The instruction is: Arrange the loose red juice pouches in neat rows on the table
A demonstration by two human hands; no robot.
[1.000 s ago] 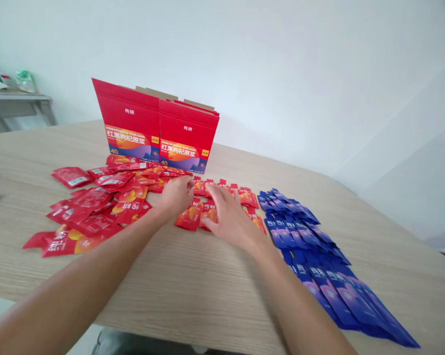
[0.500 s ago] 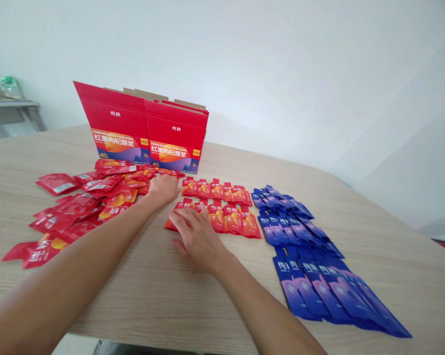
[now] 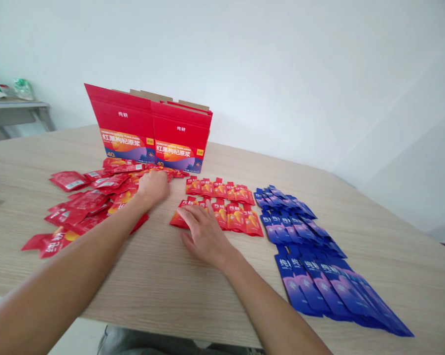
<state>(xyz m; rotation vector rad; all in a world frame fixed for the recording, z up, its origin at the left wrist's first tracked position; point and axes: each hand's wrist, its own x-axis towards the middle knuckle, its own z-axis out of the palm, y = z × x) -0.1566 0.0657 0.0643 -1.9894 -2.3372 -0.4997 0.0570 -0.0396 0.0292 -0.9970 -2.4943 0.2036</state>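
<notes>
Reaching toward nine o'clock from the middle of the view, with the left hand [image 3: 154, 187] curled, knuckles up, over the three o'clock side of a heap of loose red pouches [image 3: 72, 204]. Gripping a pouch or merely touching one: cannot tell, with the fingertips hidden behind the hand. Holding the right hand [image 3: 205, 234] loosely open just past six o'clock, fingers bent over the nine o'clock end of the front row, thumb set apart. Touching the pouches there or just above them: cannot tell.

Laid out near the middle, face up with white lettering and orange fruit print, two rows of red pouches [image 3: 236, 217], one behind the other. Spread at four o'clock, overlapping in three fanned rows, the blue pouches [image 3: 322, 286], just beside the red at their nearest. Standing side by side at ten o'clock, directly behind the heap, two red boxes [image 3: 180, 140] marked "40," with tan cardboard showing behind their tops. Stretched beneath it all, a pale wood-grain table [image 3: 192, 296]. Seen beyond, a white wall [image 3: 281, 74] and, between nine and ten o'clock, a side table [image 3: 11, 104] bearing green-tinted items [image 3: 23, 88]. Glimpsed at seven o'clock, below the table's edge, grey cloth [image 3: 141, 340].
</notes>
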